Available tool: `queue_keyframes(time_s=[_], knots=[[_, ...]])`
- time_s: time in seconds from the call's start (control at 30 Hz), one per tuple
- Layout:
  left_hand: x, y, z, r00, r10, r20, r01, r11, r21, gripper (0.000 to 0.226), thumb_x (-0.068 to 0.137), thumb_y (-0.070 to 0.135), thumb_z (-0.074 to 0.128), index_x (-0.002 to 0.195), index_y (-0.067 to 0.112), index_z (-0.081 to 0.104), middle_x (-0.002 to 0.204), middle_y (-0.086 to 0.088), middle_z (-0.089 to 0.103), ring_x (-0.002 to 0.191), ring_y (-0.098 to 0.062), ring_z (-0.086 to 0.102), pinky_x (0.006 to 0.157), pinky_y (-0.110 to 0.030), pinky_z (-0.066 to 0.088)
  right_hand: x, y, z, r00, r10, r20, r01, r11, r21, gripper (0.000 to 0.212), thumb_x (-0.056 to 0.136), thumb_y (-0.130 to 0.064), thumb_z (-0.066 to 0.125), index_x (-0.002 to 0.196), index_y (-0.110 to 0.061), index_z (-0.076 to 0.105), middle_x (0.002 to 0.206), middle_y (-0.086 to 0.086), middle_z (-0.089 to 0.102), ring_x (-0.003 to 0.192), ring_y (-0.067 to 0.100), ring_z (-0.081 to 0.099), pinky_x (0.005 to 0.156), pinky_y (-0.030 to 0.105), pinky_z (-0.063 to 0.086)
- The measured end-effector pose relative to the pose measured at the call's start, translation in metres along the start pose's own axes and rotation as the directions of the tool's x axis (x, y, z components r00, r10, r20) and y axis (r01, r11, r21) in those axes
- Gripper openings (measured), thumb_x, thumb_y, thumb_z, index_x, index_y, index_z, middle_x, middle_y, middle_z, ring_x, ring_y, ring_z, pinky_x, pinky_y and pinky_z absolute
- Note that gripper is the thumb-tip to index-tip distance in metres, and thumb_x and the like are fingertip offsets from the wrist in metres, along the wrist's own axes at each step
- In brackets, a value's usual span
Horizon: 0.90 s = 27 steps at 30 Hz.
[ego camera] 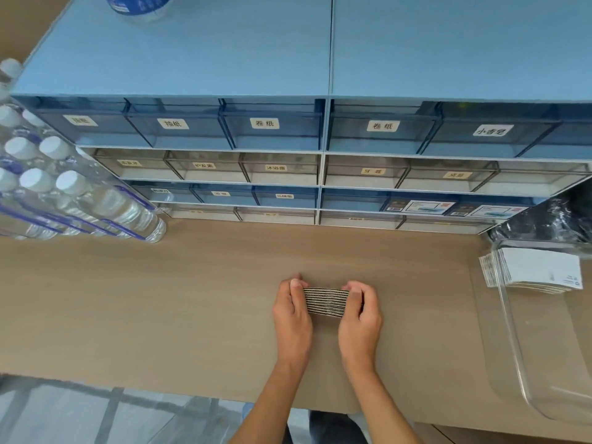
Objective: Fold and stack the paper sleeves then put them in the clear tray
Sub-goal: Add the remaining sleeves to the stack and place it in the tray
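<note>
A stack of folded paper sleeves (pixel 326 301) stands on edge on the tan table, its striped edges facing up. My left hand (pixel 293 310) grips the stack's left end and my right hand (pixel 360 315) grips its right end, squeezing it between them. The clear tray (pixel 512 334) sits at the table's right edge. Inside its far end lies another pile of white sleeves (pixel 533 270), fanned slightly to the left.
A blue drawer cabinet (pixel 320 155) with labelled clear drawers stands along the back of the table. A pack of water bottles (pixel 61 187) is at the left. A black plastic bag (pixel 557 219) lies behind the tray. The table's front edge (pixel 160 384) is close to my arms.
</note>
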<state>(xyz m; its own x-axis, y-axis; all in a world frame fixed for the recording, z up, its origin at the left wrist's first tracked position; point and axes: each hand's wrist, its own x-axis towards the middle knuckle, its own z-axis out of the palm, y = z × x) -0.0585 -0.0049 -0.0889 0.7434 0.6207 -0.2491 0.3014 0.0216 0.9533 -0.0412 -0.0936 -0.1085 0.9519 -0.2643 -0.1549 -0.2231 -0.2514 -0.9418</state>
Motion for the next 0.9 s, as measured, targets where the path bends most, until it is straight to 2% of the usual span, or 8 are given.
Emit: queue_keyframes(time_s=[0.1, 0.17, 0.27, 0.47, 0.57, 0.67, 0.77, 0.9], knots=[[-0.002, -0.005, 0.001, 1.0, -0.009, 0.002, 0.009, 1.0, -0.022, 0.032, 0.105, 0.017, 0.037, 0.092, 0.003, 0.062, 0.091, 0.007, 0.064, 0.082, 0.009, 0.059, 0.072, -0.007, 0.043, 0.003, 0.0, 0.005, 0.999, 0.009, -0.042, -0.009, 1.0, 0.001, 0.044, 0.093, -0.044, 0.039, 0.082, -0.009, 0.062, 0.078, 0.0, 0.066, 0.073, 0.009, 0.06, 0.069, 0.024, 0.047], [-0.002, -0.008, -0.001, 1.0, -0.022, 0.017, 0.022, 0.999, -0.035, 0.029, 0.104, 0.016, 0.039, 0.095, 0.005, 0.064, 0.103, 0.001, 0.068, 0.099, 0.008, 0.06, 0.083, -0.008, 0.043, 0.006, -0.002, 0.008, 0.998, -0.006, -0.061, 0.006, 1.0, 0.003, 0.048, 0.093, -0.045, 0.04, 0.074, -0.006, 0.06, 0.07, -0.001, 0.063, 0.066, 0.006, 0.057, 0.061, 0.018, 0.042], [-0.003, -0.015, -0.005, 0.999, 0.02, 0.038, -0.019, 0.999, -0.044, 0.024, 0.103, 0.009, 0.041, 0.097, 0.007, 0.064, 0.115, -0.002, 0.068, 0.121, -0.006, 0.057, 0.101, -0.018, 0.042, 0.008, -0.001, 0.009, 0.998, -0.02, -0.059, 0.02, 1.0, 0.001, 0.05, 0.093, -0.045, 0.041, 0.073, -0.004, 0.06, 0.069, 0.0, 0.063, 0.065, 0.007, 0.056, 0.061, 0.017, 0.041], [-0.003, -0.012, 0.0, 0.999, 0.032, 0.013, -0.033, 0.997, 0.072, 0.022, 0.104, 0.011, 0.038, 0.091, 0.013, 0.056, 0.085, 0.002, 0.061, 0.078, -0.004, 0.057, 0.071, -0.013, 0.043, 0.009, -0.001, 0.009, 0.998, -0.042, -0.045, 0.043, 0.999, 0.008, 0.043, 0.096, -0.039, 0.042, 0.072, -0.007, 0.058, 0.071, 0.004, 0.062, 0.066, 0.008, 0.054, 0.063, 0.021, 0.043], [-0.001, -0.012, 0.001, 0.999, 0.034, 0.009, -0.035, 0.995, 0.091, 0.022, 0.104, 0.012, 0.037, 0.09, 0.014, 0.054, 0.085, -0.003, 0.061, 0.077, -0.01, 0.056, 0.069, -0.015, 0.043, 0.004, 0.0, 0.003, 0.998, -0.051, -0.022, 0.051, 0.999, 0.008, 0.037, 0.098, -0.035, 0.043, 0.079, -0.011, 0.063, 0.077, 0.005, 0.065, 0.073, 0.014, 0.061, 0.068, 0.03, 0.049], [-0.002, -0.012, 0.004, 0.999, 0.041, -0.01, -0.039, 0.995, 0.094, 0.022, 0.104, 0.013, 0.037, 0.089, 0.014, 0.054, 0.085, -0.004, 0.061, 0.077, -0.011, 0.056, 0.068, -0.014, 0.043, -0.005, -0.004, -0.001, 0.998, -0.027, -0.06, 0.03, 0.998, 0.048, 0.028, 0.099, -0.03, 0.045, 0.094, -0.016, 0.069, 0.091, -0.004, 0.07, 0.088, 0.007, 0.065, 0.077, 0.02, 0.051], [-0.001, -0.015, 0.006, 0.999, 0.047, -0.028, -0.044, 0.994, 0.098, 0.023, 0.102, 0.02, 0.036, 0.09, 0.013, 0.053, 0.086, -0.006, 0.061, 0.078, -0.013, 0.056, 0.068, -0.019, 0.044, -0.012, -0.003, 0.001, 0.995, 0.011, -0.1, -0.005, 0.998, 0.064, 0.021, 0.101, -0.017, 0.047, 0.106, -0.012, 0.067, 0.103, -0.008, 0.07, 0.098, 0.002, 0.063, 0.084, 0.013, 0.047], [-0.002, -0.015, 0.006, 0.995, 0.091, -0.038, -0.086, 0.99, 0.112, 0.027, 0.101, 0.021, 0.032, 0.09, 0.011, 0.054, 0.084, -0.003, 0.06, 0.078, -0.01, 0.056, 0.069, -0.013, 0.042, -0.01, -0.006, 0.009, 0.993, 0.021, -0.112, -0.013, 0.997, 0.07, 0.02, 0.099, -0.023, 0.047, 0.09, -0.011, 0.059, 0.083, -0.004, 0.062, 0.077, 0.005, 0.056, 0.073, 0.017, 0.044]])
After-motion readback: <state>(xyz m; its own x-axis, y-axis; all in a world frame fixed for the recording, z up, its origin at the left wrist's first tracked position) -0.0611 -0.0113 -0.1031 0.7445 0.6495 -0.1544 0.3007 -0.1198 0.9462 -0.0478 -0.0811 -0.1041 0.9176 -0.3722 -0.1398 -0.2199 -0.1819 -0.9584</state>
